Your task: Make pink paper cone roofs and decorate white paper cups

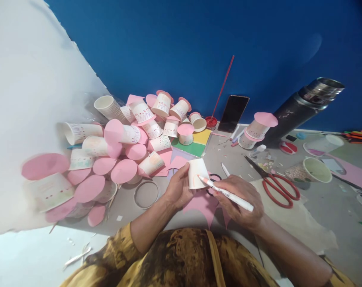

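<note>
A plain white paper cup (196, 167), upside down and slightly tilted, is held by my left hand (179, 187), with the thumb along its side. My right hand (242, 199) is closed around a white marker (234, 199). The marker's orange tip touches the cup's side, where a faint orange curved line shows. Under both hands lie scraps of pink paper (203, 205) with cut curved edges. Behind the cup, the black handles of a second pair of scissors (215, 177) partly show. An uncapped or slim white pen (225, 169) rests just beyond my right hand.
Many decorated cups with pink discs (124, 171) are heaped on the left. A grey tape ring (146, 194) lies near my left forearm. Red-handled scissors (280, 187), a phone (233, 113), a black flask (291, 115) and a stack of two decorated cups (254, 131) are to the right.
</note>
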Demonstrator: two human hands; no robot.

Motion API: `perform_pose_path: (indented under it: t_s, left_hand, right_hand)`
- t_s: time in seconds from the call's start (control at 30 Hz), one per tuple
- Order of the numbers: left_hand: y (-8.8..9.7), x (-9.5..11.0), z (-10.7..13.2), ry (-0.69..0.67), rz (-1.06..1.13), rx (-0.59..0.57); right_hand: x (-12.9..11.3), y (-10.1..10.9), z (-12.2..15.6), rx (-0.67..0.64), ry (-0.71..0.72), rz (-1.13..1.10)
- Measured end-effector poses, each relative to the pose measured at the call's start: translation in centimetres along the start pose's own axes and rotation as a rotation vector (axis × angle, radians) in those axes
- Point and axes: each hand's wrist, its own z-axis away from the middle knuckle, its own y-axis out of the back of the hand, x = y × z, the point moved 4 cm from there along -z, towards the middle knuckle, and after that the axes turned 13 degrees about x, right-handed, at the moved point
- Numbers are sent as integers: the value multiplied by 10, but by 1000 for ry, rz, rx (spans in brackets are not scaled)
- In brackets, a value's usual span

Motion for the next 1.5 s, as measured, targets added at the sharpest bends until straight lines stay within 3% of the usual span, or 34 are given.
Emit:
perform_pose_path:
  t_s: [0.27, 0.5, 0.77, 1.2, 1.5]
  left_hand:
    - [-2, 2, 1, -16, -4, -18]
    - [0, 0, -1, -19, 4, -3]
    - [-3, 2, 2, -10, -22, -5]
    - [-5, -1, 3, 13, -8, 38]
    - [-4, 0, 2, 12, 13, 30]
  right_hand:
    - [0, 5, -3, 20, -56, 47]
    - [-2, 1, 0, 19, 18, 12]
    - [-1, 7, -5, 12, -62, 96]
    - [-3, 4, -2, 26, 19, 51]
    - [-4, 8, -5, 3, -31, 124]
